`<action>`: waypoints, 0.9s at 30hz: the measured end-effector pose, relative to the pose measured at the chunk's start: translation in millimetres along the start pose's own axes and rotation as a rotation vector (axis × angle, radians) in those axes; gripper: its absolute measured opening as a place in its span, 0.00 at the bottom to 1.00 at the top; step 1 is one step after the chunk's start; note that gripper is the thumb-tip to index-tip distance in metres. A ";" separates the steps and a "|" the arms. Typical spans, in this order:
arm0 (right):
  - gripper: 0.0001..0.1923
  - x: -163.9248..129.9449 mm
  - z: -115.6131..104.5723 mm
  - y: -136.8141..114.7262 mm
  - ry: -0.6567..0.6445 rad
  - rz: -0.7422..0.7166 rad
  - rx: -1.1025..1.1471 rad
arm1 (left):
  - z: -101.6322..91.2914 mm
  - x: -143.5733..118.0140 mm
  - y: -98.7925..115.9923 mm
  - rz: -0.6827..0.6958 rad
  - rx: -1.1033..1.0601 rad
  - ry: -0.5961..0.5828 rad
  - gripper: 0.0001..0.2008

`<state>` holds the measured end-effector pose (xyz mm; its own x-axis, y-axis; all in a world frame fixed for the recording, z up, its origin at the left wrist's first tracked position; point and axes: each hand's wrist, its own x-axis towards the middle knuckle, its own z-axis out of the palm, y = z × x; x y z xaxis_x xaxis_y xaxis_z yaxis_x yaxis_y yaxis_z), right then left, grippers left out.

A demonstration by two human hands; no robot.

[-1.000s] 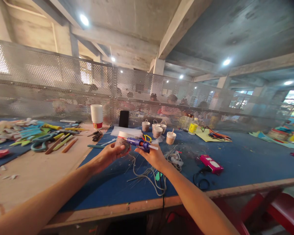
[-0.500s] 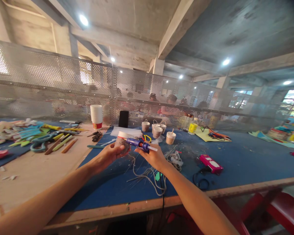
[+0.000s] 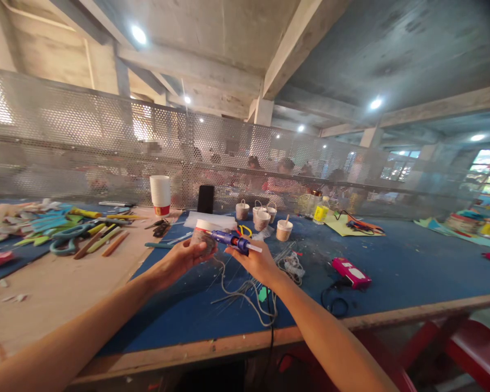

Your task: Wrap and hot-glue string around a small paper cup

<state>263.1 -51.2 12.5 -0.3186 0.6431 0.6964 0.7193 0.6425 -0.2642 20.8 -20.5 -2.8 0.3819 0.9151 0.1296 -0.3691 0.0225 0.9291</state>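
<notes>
My left hand [image 3: 188, 255] is closed around a paper cup [image 3: 203, 237] whose lower part is wrapped in grey cord. In my right hand [image 3: 253, 260] is a blue hot glue gun [image 3: 231, 239], with a clear glue stick poking out of its back end. The gun's nozzle points left and meets the side of the cup near its white rim; whether it touches cannot be made out. Grey cord [image 3: 224, 280] trails from below the cup onto the blue mat. My right fingers are partly hidden behind the gun.
Several small cord-wrapped cups [image 3: 262, 220] stand behind my hands, beside a cup with a stick [image 3: 284, 230]. A stack of paper cups [image 3: 160, 193], a phone [image 3: 206, 198], scissors [image 3: 67, 239] and a yellow-labelled bottle [image 3: 320, 211] lie around. A pink box [image 3: 351, 273] sits right. Perforated metal screen [image 3: 224, 141] behind.
Almost nothing differs. Both hands hold the cup and the glue gun in the same place, and the view has shifted very slightly.
</notes>
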 end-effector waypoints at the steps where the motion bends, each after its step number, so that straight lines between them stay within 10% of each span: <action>1: 0.23 0.1 -0.5 -0.2 -0.001 0.002 0.002 | 0.1 -0.5 0.3 0.003 0.000 -0.002 0.17; 27: 0.18 -1.7 0.6 4.2 0.009 0.032 0.032 | -12.7 3.4 -1.2 -0.008 -0.076 -0.061 0.14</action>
<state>266.3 -49.4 9.8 -0.2901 0.6597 0.6933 0.7090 0.6348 -0.3073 11.7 -12.3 -7.9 0.4355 0.8884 0.1450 -0.4276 0.0625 0.9018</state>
